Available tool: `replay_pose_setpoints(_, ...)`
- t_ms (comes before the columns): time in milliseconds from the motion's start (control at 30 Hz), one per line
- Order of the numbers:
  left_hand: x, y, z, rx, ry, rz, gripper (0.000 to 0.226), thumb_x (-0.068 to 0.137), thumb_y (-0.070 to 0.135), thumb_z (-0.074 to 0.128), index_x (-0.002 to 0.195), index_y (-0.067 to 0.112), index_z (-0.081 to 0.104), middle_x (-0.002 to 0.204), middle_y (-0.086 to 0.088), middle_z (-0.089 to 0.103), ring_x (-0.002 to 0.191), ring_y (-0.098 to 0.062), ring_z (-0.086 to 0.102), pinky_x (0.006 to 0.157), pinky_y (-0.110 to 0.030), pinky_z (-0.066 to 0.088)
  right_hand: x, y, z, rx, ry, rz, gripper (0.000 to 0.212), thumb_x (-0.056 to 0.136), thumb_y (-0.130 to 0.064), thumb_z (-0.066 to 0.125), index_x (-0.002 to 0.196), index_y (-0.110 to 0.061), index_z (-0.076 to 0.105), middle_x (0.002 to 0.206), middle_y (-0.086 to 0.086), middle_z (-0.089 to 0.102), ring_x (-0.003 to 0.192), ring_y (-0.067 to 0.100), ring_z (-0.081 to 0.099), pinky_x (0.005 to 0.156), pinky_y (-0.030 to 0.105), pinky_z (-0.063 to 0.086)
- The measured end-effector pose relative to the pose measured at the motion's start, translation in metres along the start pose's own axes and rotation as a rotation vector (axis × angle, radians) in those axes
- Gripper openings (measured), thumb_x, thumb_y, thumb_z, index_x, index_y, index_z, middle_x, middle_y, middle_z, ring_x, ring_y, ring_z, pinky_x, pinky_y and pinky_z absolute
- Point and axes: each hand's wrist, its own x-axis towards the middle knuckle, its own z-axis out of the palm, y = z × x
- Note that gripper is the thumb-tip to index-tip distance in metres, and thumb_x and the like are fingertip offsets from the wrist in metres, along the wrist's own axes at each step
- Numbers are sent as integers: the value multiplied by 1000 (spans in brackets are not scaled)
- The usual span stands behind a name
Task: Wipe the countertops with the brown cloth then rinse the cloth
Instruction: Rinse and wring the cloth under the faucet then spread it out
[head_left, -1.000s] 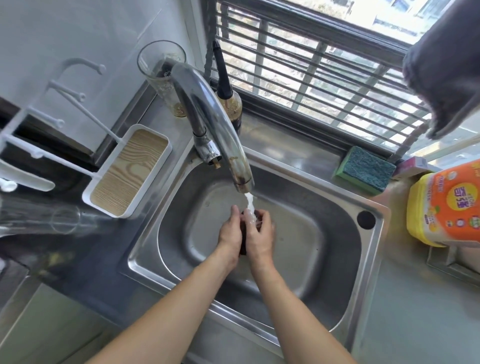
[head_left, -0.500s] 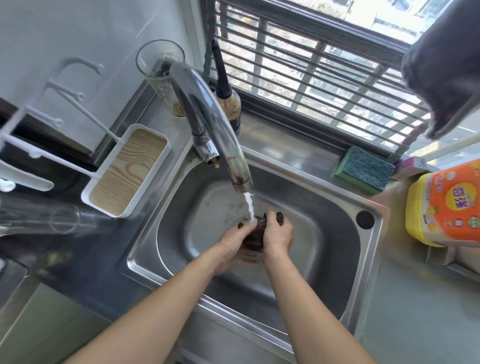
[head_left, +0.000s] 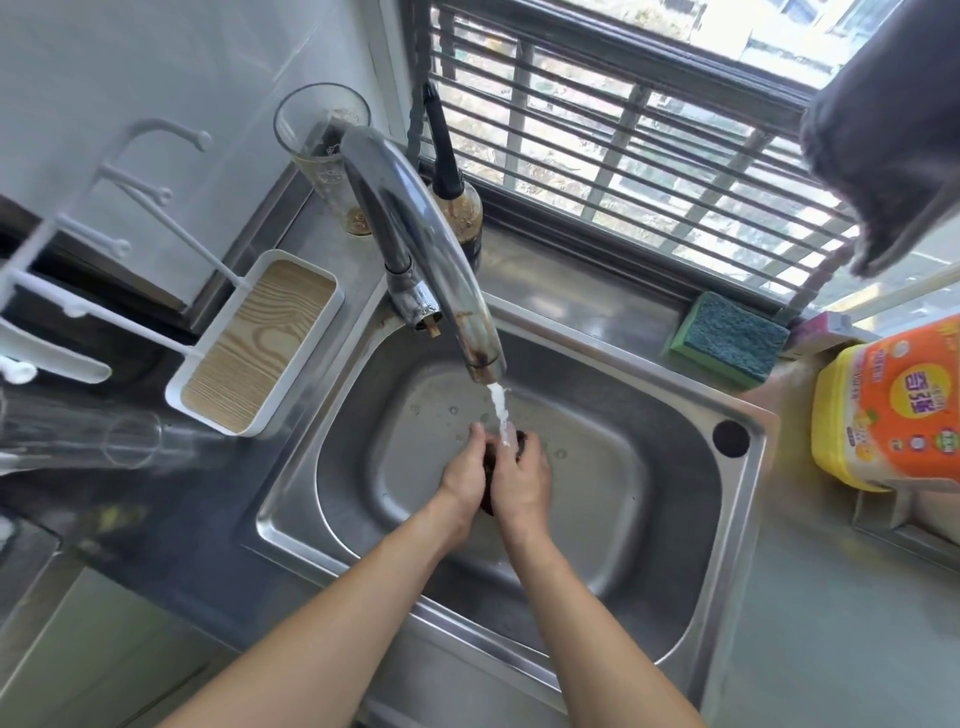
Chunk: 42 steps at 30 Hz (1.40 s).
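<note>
While water falls from the faucet (head_left: 415, 249), the brown cloth (head_left: 489, 470) is held bunched directly beneath its spout, over the sink (head_left: 737, 545), clamped between the left hand (head_left: 464, 475) and right hand (head_left: 522, 480), equally near, its long axis hidden.

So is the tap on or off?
On. A white stream of water runs from the tap spout onto the cloth both hands hold over the sink.

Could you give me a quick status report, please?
Left hand and right hand both gripping wadded dark brown cloth. Cloth under running steel faucet, over steel sink. Nothing obstructing.
</note>
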Motion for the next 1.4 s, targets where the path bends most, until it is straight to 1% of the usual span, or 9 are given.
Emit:
replay_pose_setpoints(167, 0, -3, 4, 73, 13, 45, 38, 105, 25, 37, 83, 13, 65, 67, 4, 64, 64, -10, 59, 46, -13, 43, 7, -7, -11, -31, 96, 81, 50, 105, -42, 42, 89, -7, 74, 101, 21, 74, 100, 39, 66, 83, 38, 46)
replay_pose_setpoints(300, -2, 3, 1, 40, -2, -50, 38, 102, 35, 41, 75, 16, 61, 53, 6, 64, 46, -8, 59, 40, -14, 40, 16, -10, -16, 86, 91, 210, 58, 104, -49, 42, 86, -4, 75, 99, 23, 75, 98, 39, 67, 87, 39, 49)
replay_pose_setpoints(433, 14, 11, -16, -129, 160, -107, 41, 100, 53, 44, 94, 18, 65, 81, -4, 74, 67, -20, 67, 47, -24, 46, 29, -3, -24, 418, 29, 427, 48, 97, -53, 51, 90, -11, 73, 101, 14, 76, 100, 34, 70, 99, 46, 54)
replay_pose_setpoints(533, 25, 11, -19, -116, 166, -70, 33, 102, 48, 39, 114, 23, 58, 117, -11, 66, 95, -27, 66, 51, -26, 47, 25, -3, -21, 583, -111, 342, 31, 96, -37, 54, 101, -14, 75, 98, 9, 77, 98, 28, 71, 96, 42, 54)
replay_pose_setpoints(633, 24, 2, -4, -138, 30, -100, 40, 103, 43, 37, 104, 17, 68, 111, -13, 70, 95, -24, 67, 72, -30, 52, 10, -7, -2, 346, -241, 117, 42, 91, -49, 53, 121, -23, 66, 121, 6, 70, 115, 25, 64, 105, 42, 49)
replay_pose_setpoints(700, 20, 0, 3, -155, -37, -134, 49, 104, 45, 33, 98, 15, 72, 101, -11, 73, 96, -23, 68, 77, -29, 52, 8, -4, 5, 84, -137, 16, 41, 98, -50, 50, 123, -18, 60, 128, 10, 60, 121, 27, 55, 108, 39, 40)
replay_pose_setpoints(1067, 16, -8, 0, -74, -79, -131, 31, 95, 29, 51, 77, 15, 72, 82, -4, 72, 72, -17, 66, 62, -25, 52, 12, -15, -7, -69, 163, 85, 53, 105, -42, 40, 93, -5, 75, 103, 23, 74, 101, 43, 65, 84, 41, 47)
replay_pose_setpoints(1300, 16, 7, -32, -145, 47, -128, 47, 94, 57, 50, 90, 14, 66, 77, -5, 73, 56, -16, 67, 41, -18, 43, 27, -5, -17, 485, -55, 515, 37, 85, -41, 55, 87, -9, 73, 98, 19, 76, 95, 39, 71, 93, 57, 57)
replay_pose_setpoints(1400, 28, 7, -35, -187, 174, -101, 52, 99, 56, 41, 115, 11, 60, 103, -13, 71, 76, -23, 66, 48, -23, 43, 21, -7, -16, 605, -182, 429, 21, 89, -23, 54, 95, -11, 70, 100, 18, 73, 92, 32, 67, 86, 48, 56)
